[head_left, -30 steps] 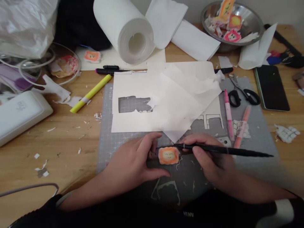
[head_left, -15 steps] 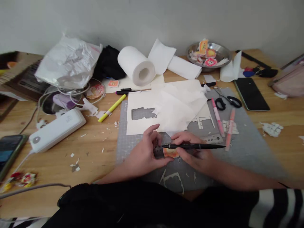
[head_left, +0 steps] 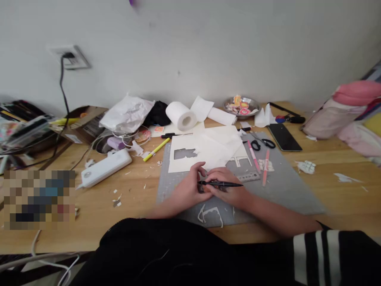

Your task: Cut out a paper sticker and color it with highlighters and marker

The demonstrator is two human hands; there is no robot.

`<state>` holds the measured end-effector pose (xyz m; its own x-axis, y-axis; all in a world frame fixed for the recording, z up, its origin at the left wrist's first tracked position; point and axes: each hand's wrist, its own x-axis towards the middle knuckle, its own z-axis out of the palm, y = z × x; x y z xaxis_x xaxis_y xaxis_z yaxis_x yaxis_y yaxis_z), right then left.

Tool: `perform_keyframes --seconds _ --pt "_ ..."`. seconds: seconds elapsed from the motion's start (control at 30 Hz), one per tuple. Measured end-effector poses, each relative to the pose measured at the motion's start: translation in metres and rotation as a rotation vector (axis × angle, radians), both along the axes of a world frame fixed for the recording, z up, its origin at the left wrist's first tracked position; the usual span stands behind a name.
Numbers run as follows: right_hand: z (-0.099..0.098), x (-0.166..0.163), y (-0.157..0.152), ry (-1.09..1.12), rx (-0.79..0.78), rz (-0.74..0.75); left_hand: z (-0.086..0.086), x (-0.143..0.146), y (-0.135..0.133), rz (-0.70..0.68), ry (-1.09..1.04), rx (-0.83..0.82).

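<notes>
My left hand (head_left: 190, 187) is closed with curled fingers beside my right hand, over the grey cutting mat (head_left: 181, 210). Between the two hands is a small orange-coloured paper cutout, almost wholly covered by the fingers now; the left thumb and fingers pinch its edge. Across the front of my right hand (head_left: 230, 188) lies a black pen (head_left: 224, 184), gripped by the fingers and pointing left and right. Just beyond the hands rests a white sheet (head_left: 181, 165) with a cut-out hole, partly covered by thin tissue (head_left: 222, 143). A ruler (head_left: 249, 177) lies right of the hands.
Right of the sheet are a pink marker (head_left: 254, 157), an orange-pink marker (head_left: 266, 169), scissors (head_left: 262, 143) and a phone (head_left: 285, 137). A tissue roll (head_left: 178, 115) and metal plate (head_left: 253, 106) stand behind. At left lie a yellow marker (head_left: 156, 149) and white power bank (head_left: 107, 169). Paper scraps (head_left: 212, 214) lie in front.
The head view has tilted up and pulled back, showing more wall. The hands have drawn closer together, hiding most of the orange cutout. The pen stays in the right hand.
</notes>
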<state>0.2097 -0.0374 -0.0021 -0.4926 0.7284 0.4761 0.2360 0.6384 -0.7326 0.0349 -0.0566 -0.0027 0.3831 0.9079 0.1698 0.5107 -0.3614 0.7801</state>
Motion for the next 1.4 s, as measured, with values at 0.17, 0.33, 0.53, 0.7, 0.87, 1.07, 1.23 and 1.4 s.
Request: perform_keyframes --seconds 0.17,0.33,0.53,0.7,0.87,1.07,1.23,1.4 --pt "0.008 -0.003 -0.007 0.071 -0.056 -0.079 0.014 -0.003 -0.004 -0.061 0.131 0.112" --pt "0.01 -0.002 -0.011 0.171 -0.163 -0.153 0.022 -0.009 -0.006 -0.041 0.182 0.215" --pt "0.005 0.002 -0.002 0.28 -0.261 -0.266 0.019 -0.015 -0.007 0.058 0.278 0.251" --pt "0.007 0.002 -0.003 0.268 -0.274 -0.265 0.017 -0.018 -0.011 0.064 0.411 0.231" --pt "0.011 0.002 -0.007 0.263 -0.302 -0.231 0.017 -0.022 -0.013 0.082 0.432 0.225" --pt "0.003 0.001 0.001 0.296 -0.394 -0.167 0.016 -0.022 -0.007 0.09 0.331 0.177" --pt "-0.001 0.0 0.006 0.322 -0.482 -0.106 0.015 -0.021 -0.007 0.076 0.246 0.155" --pt "0.001 0.0 0.004 0.33 -0.512 -0.07 0.017 -0.02 -0.01 0.048 0.187 0.156"
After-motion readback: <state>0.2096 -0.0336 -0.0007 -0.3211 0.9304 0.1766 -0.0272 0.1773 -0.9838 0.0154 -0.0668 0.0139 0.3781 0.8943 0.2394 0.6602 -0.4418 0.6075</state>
